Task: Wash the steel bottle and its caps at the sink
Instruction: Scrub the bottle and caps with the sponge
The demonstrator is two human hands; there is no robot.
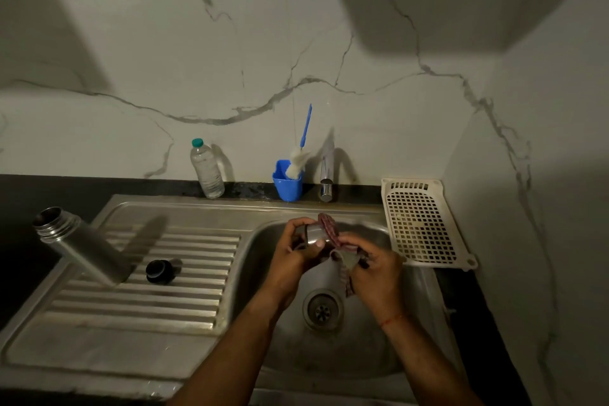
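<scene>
Steel cap [313,234] in L hand [292,261] grip, R hand [375,277] grips cloth [329,228], bottle [79,244] open-mouthed on drainer [184,290]

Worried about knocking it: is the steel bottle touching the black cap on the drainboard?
Apart: head view shows bare drainboard between steel bottle and black cap.

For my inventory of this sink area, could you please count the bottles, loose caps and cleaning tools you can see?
Bottles: 2, the steel bottle and the plastic water bottle
Loose caps: 2, the black cap and the steel cap in the left hand
Cleaning tools: 2, the bottle brush and the cloth in the right hand
Total: 6
</scene>
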